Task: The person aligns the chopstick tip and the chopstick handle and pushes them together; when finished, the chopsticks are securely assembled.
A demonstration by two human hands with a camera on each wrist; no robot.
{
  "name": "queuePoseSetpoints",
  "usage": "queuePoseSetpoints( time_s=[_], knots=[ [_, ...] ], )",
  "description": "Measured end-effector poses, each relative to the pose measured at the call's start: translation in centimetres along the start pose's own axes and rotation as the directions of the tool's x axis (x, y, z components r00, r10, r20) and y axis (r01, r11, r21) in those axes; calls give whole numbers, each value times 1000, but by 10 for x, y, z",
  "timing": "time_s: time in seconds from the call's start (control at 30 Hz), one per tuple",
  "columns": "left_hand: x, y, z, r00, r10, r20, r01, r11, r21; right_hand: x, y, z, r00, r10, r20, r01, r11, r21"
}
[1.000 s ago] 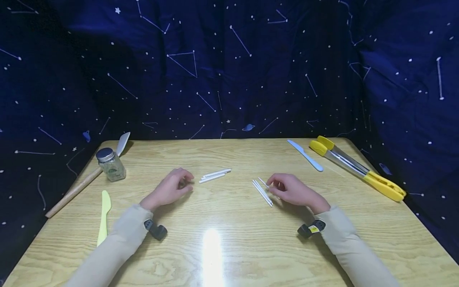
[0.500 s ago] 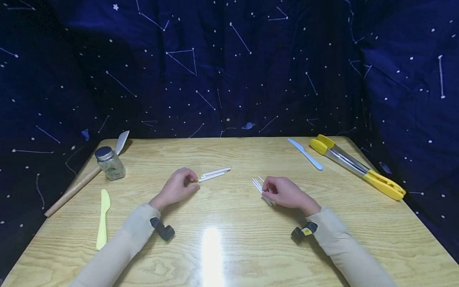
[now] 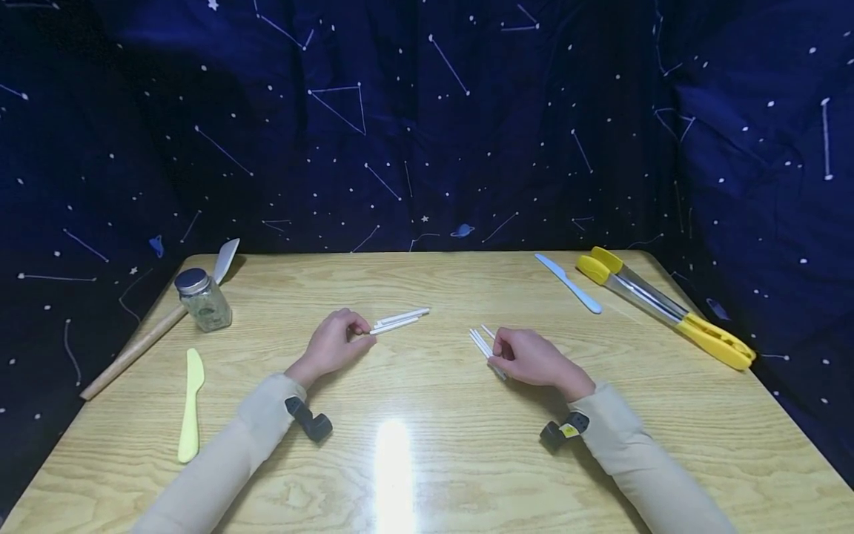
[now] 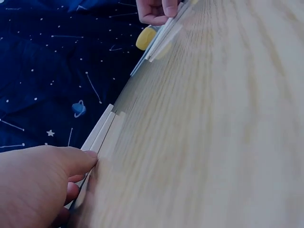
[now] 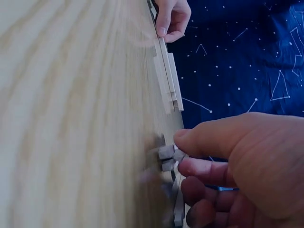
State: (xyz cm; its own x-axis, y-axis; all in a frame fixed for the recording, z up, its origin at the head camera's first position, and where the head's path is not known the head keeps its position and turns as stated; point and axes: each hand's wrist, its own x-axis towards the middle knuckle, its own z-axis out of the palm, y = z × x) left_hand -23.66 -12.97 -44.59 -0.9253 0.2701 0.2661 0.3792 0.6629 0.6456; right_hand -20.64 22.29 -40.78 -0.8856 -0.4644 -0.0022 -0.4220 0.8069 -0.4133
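Several slim white sticks lie in two small groups on the wooden table. At the left group (image 3: 402,320), my left hand (image 3: 333,341) pinches the near end of a stick between thumb and fingertips; the left wrist view shows the thumb pressed along that stick (image 4: 102,130). My right hand (image 3: 536,359) is over the right group (image 3: 480,341), partly covering it. In the right wrist view, square stick ends (image 5: 166,152) show right at the thumb and index finger, with one end between them. The other right fingers are curled beneath.
To the left, a glass jar with a dark lid (image 3: 204,302) stands by a wooden-handled spatula (image 3: 143,345), and a yellow plastic knife (image 3: 190,408) lies nearer. On the right are a blue knife (image 3: 568,283) and yellow-tipped tongs (image 3: 657,305). A dark starry cloth (image 3: 427,148) hangs behind.
My left hand has moved right to the end of the left sticks and closed its fingertips there. The right hand has shifted left over the right group, its fingertips drawing together.
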Motion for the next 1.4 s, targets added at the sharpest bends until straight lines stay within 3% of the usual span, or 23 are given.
queuePoseSetpoints(
  time_s=[0.2,0.53,0.83,1.17,1.4],
  knots=[
    [0,0,1,1000,-21,-16,22,999,31,0,-4,1,1000,21,-15,-21,999,-50],
    [-2,-5,2,999,9,-39,-7,999,42,0,-14,2,999,46,-24,-47,996,-73],
    [-3,-5,2,998,16,-52,-16,1000,3,0,-12,1,996,89,-7,-90,994,-67],
    [-4,-3,2,998,17,-67,-23,996,-86,-3,-4,-6,997,42,-70,-38,998,54],
    [-4,0,3,998,3,-56,-11,989,-146,-3,1,-10,997,11,-82,6,978,208]
  ],
)
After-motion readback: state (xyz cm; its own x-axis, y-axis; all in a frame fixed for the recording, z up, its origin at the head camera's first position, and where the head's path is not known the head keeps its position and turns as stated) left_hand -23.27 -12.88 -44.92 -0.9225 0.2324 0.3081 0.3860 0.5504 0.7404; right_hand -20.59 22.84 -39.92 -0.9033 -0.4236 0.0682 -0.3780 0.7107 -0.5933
